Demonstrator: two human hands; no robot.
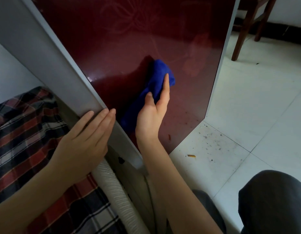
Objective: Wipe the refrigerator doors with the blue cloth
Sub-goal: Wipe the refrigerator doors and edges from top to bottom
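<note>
The refrigerator door (pixel 122 41) is glossy dark red with a faint flower pattern and a grey frame. A bunched blue cloth (pixel 154 81) lies against its lower part. My right hand (pixel 153 112) presses the cloth to the door, fingers straight along it and thumb on its near side. My left hand (pixel 89 137) rests flat on the grey side edge (pixel 65 78) of the refrigerator, fingers straight, holding nothing.
A plaid fabric (pixel 28 132) lies at the left beside a white ribbed hose (pixel 119 196). White floor tiles (pixel 247 115) with dark specks and a small yellow stub (pixel 191 156) spread to the right. A wooden chair leg (pixel 239 41) stands at the upper right. My dark-trousered knee (pixel 273 200) is at the bottom right.
</note>
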